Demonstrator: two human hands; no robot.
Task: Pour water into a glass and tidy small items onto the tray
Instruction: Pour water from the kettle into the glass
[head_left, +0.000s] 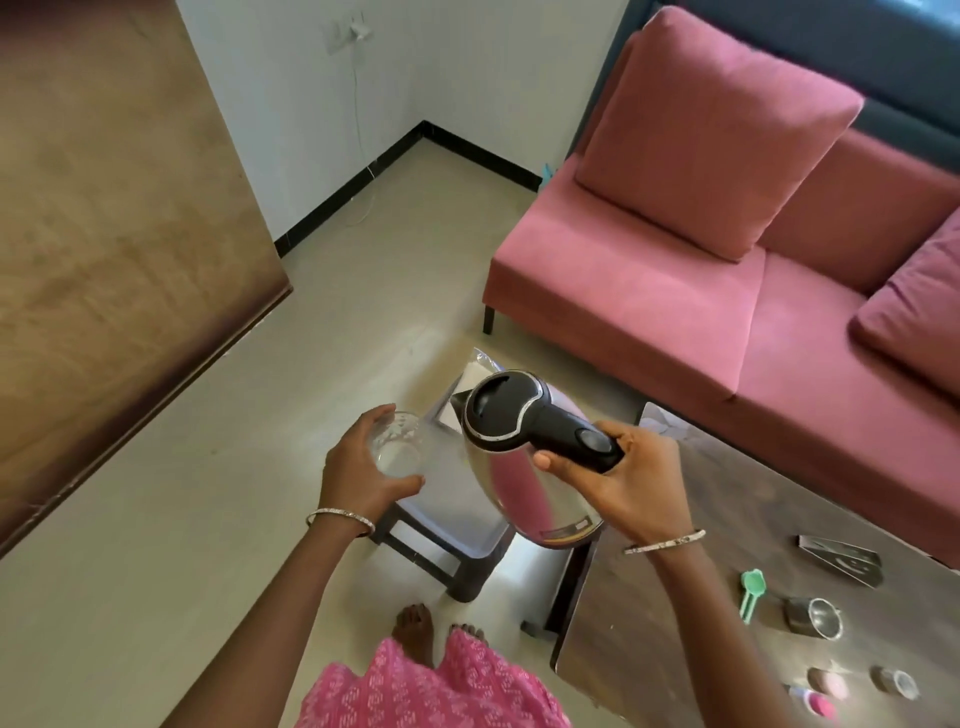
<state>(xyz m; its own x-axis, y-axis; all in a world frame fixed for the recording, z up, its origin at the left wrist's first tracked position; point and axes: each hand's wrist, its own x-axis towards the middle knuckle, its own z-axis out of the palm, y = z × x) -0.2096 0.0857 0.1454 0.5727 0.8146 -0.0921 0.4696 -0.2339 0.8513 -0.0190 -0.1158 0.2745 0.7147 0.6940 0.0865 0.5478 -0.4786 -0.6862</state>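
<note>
Two grips are engaged. My left grip (366, 470) wraps its fingers round the glass (400, 447) and holds it in the air above the stool (447, 556), off the left edge of the bench (675, 597). My right grip (631, 480) curls round the black handle of the kettle (519, 493). The kettle is tipped, with its spout just beside the glass rim.

Procedure for the pour, as I judge it:
1. Hold the glass upright and level.
2. Bring the spout over the rim before tilting further.
3. Raise the handle slowly. The lid is closed, so I cannot read the fill level, and the flow may surge.

I see no stream, and I cannot tell how much water the glass holds.

Materials: the kettle body is polished steel, rounded and mirror-bright, with a black plastic lid edged in chrome. The glass is clear and smooth, so it is likely to slip when wet. The bench top is dark with a wood grain.

Toward the near right corner of the bench lie a green scoop (750, 592), a steel cup (818, 616) and a blurred pink disc (826, 680). A pale flat panel on the stool may be the tray, but I cannot confirm it.
</note>
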